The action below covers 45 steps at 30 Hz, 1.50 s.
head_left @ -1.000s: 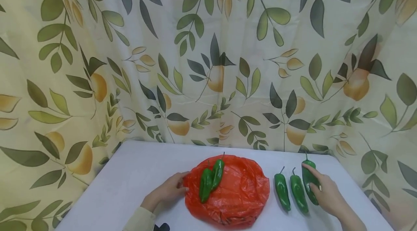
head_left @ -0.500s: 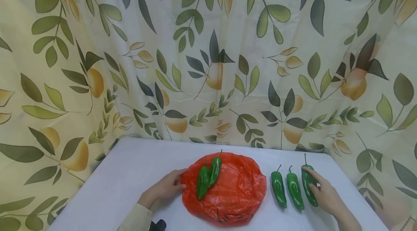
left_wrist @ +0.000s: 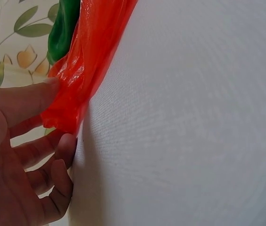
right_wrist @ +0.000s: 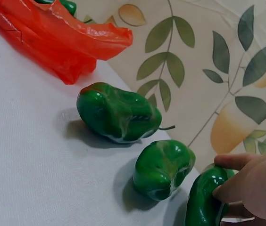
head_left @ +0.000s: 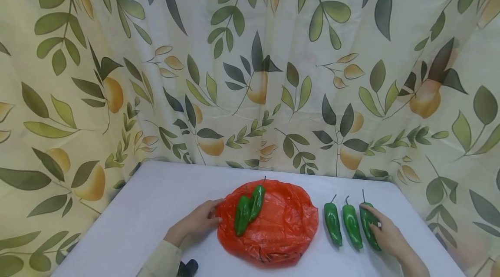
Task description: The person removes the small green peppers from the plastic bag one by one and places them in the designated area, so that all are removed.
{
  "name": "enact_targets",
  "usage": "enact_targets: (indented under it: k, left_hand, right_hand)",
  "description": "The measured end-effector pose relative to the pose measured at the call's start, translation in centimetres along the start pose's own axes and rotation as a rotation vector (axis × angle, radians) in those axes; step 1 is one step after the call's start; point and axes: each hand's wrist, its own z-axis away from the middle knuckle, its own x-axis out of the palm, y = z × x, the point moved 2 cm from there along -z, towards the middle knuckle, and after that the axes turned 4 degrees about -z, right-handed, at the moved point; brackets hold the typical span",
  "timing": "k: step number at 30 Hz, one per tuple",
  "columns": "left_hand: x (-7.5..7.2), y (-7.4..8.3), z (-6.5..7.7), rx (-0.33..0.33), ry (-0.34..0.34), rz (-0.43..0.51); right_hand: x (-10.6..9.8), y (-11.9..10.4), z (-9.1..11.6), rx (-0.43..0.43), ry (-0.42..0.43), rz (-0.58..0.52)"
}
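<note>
My left hand (head_left: 198, 220) pinches the left edge of a red plastic bag (head_left: 283, 229) lying on the table. The left wrist view shows the thumb over the bag's edge and fingers under it. Two green peppers (head_left: 243, 215) lie together on the bag's left part. Right of the bag, my right hand (head_left: 390, 235) grips the rightmost green pepper (right_wrist: 201, 197) between thumb and fingers; part of that pepper is hidden by the hand. Two more green peppers, the left one (head_left: 333, 223) and the middle one (head_left: 352, 227), lie beside it, stems pointing away from me.
A white-covered table (head_left: 175, 186) bears everything. A curtain with leaf and fruit print (head_left: 250, 73) hangs behind and beside it. A small black object (head_left: 188, 267) shows next to my left sleeve (head_left: 162, 262).
My right hand has drawn the rightmost pepper a little toward me, so it now lies about level with the two beside it. My left hand stays at the bag's edge. The head view tilts slightly.
</note>
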Motion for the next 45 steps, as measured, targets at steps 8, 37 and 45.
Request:
enact_targets:
  k: [8, 37, 45]
  left_hand:
    - [-0.2, 0.2, 0.2, 0.010, 0.003, 0.000]
    - [0.1, -0.4, 0.0, -0.004, 0.007, 0.020]
    - [0.0, -0.1, 0.1, 0.004, 0.006, 0.022]
  right_hand:
    - [0.2, 0.2, 0.0, 0.023, -0.015, -0.003]
    - [-0.4, 0.0, 0.3, 0.050, 0.006, 0.073]
    - [-1.5, -1.7, 0.7, 0.027, 0.058, 0.110]
